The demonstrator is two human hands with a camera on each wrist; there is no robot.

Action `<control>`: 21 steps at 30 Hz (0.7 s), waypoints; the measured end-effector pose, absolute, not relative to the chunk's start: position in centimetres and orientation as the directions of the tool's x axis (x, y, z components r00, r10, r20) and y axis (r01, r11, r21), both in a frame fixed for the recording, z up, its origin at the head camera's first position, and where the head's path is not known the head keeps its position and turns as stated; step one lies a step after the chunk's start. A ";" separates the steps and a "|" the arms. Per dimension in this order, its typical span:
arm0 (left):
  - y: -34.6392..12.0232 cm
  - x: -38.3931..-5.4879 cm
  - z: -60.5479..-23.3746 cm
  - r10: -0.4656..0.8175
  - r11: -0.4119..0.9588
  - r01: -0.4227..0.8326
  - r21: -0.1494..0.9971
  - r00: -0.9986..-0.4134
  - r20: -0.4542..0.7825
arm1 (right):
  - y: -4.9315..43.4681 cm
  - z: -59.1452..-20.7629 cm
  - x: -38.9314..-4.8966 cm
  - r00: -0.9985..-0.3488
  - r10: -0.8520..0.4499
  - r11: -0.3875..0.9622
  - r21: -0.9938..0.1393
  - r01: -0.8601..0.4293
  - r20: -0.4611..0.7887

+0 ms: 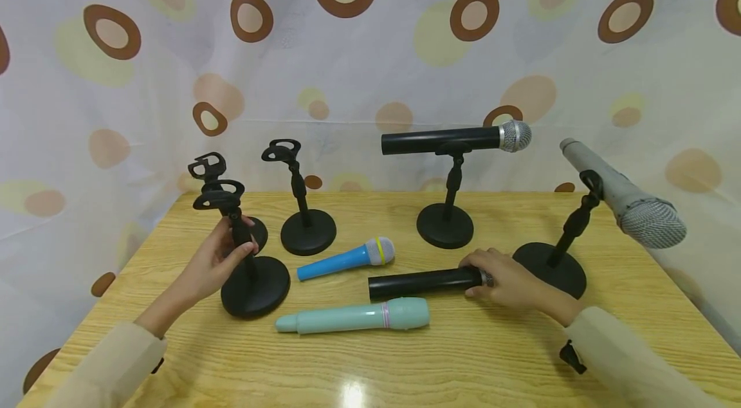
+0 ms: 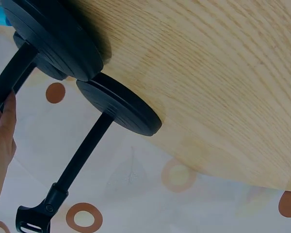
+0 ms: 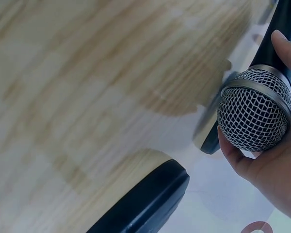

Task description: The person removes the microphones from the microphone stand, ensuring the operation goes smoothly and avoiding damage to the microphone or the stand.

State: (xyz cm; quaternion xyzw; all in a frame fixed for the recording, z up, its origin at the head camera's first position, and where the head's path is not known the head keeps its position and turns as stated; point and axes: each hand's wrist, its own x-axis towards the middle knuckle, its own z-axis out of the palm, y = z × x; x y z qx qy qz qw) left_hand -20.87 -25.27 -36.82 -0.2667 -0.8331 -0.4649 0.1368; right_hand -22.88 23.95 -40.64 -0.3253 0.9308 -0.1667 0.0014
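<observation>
My left hand (image 1: 211,257) grips the pole of a black microphone stand (image 1: 247,286) with an empty clip on top; whether its base touches the table I cannot tell. In the left wrist view, fingers (image 2: 7,116) wrap that pole, and a second stand (image 2: 85,150) is close by. At the right, my right hand (image 1: 498,279) holds a black microphone (image 1: 417,283) by its head end, with the handle pointing left. Its silver mesh head (image 3: 254,114) shows in the right wrist view. A mint green microphone (image 1: 353,316) and a blue toy microphone (image 1: 344,259) lie between the hands.
Behind, an empty stand (image 1: 309,231) and a stand (image 1: 446,226) bearing a black microphone (image 1: 440,140) stand upright. Right of my right hand, another stand (image 1: 552,266) carries a grey microphone (image 1: 622,192). A patterned cloth (image 1: 359,73) hangs behind the wooden table (image 1: 278,369).
</observation>
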 end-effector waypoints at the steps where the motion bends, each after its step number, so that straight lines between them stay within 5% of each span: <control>1: -25.3 -20.9 -36.9 0.317 0.417 0.570 0.708 -0.821 0.475 | 24.0 -40.7 -22.9 -0.788 -0.607 0.732 -0.315 -0.604 0.101; 21: -26.7 -21.2 -37.4 0.377 0.344 0.570 0.746 -0.811 0.447 | 23.7 -40.3 -23.1 -0.816 -0.577 0.770 -0.308 -0.559 0.041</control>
